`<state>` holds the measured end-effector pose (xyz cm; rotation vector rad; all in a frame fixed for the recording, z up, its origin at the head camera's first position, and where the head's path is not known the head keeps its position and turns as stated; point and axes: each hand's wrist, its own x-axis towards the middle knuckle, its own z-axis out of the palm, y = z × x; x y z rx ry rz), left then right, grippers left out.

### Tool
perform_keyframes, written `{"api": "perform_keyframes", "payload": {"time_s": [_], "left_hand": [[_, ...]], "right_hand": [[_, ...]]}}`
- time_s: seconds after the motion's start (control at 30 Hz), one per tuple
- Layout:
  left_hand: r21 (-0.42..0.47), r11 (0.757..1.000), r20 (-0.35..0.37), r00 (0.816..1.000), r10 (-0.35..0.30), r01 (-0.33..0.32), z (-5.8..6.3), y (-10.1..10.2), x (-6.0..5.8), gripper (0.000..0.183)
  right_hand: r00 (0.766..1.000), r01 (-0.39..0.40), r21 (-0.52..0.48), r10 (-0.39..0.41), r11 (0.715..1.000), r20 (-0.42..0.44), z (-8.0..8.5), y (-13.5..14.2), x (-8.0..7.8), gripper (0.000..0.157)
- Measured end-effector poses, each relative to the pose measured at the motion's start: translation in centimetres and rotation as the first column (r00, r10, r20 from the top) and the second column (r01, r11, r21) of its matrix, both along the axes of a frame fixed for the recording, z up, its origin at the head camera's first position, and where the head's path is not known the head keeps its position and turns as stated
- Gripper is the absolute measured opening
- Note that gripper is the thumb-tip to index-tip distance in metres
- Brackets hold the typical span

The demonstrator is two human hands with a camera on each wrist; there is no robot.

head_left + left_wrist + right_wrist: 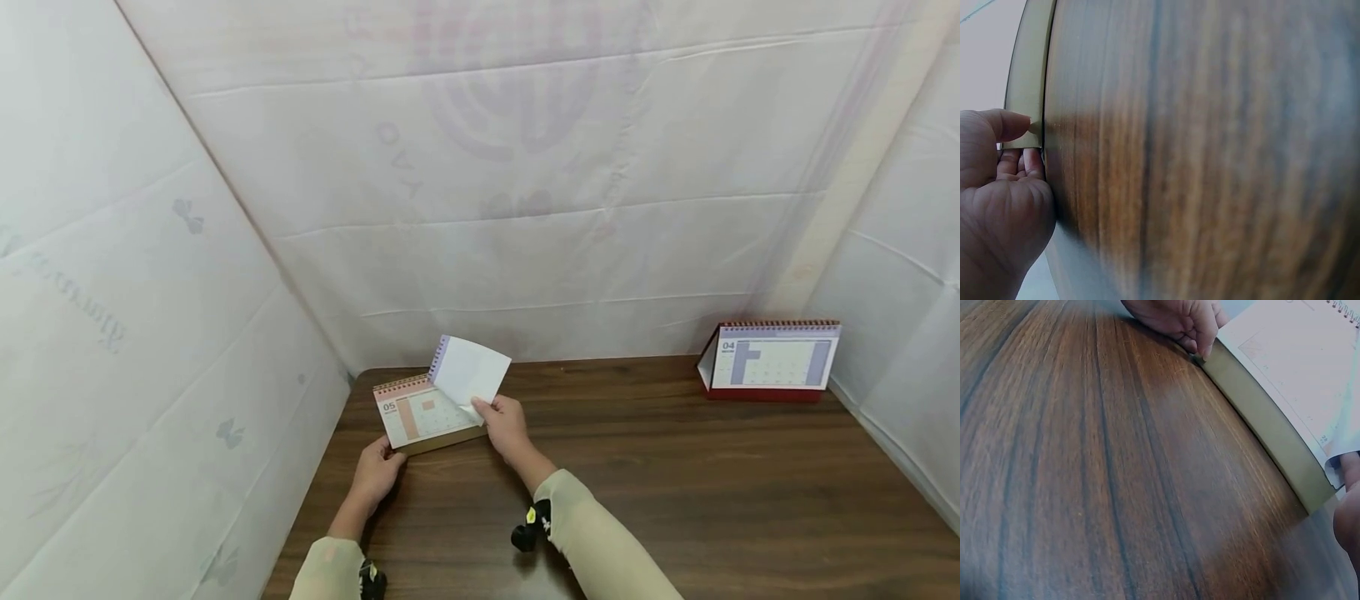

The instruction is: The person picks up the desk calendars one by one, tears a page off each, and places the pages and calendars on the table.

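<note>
"05" — gold calendar (427, 418), "04" — red calendar (774, 362), mirrored lettering (78, 293) on left cloth (142, 250)

The page (474, 367) I hold looks like smooth, matt paper, the calendar base (1264, 422) like card with a soft sheen. My sleeves (600, 533) look like matt cloth, the table (660, 475) like faintly glossy wood, the backdrop (510, 267) like creased fabric.
</note>
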<state>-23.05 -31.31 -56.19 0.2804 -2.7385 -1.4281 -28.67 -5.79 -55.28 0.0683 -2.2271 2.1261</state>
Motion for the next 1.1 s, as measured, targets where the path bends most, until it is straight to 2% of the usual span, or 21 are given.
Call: {"api": "perform_keyframes", "payload": {"time_s": [0.73, 1.0, 1.1], "left_hand": [[0.008, 1.0, -0.01, 1.0, -0.002, 0.002, 0.0, -0.1, 0.0, 0.051], [0.006, 1.0, -0.009, 1.0, -0.003, 0.003, -0.1, 0.0, 0.2, 0.049], [0.01, 1.0, -0.006, 1.0, -0.001, 0.001, -0.2, 0.1, 0.3, 0.049]], "right_hand": [[0.999, 0.003, -0.142, 0.004, 0.99, 0.044, -0.4, -0.6, -0.3, 0.033], [0.995, 0.015, -0.262, 0.01, 0.965, 0.095, -0.6, -1.0, -0.1, 0.034], [0.995, 0.017, -0.277, 0.01, 0.961, 0.095, -0.6, -1.0, 0.0, 0.035]]}}
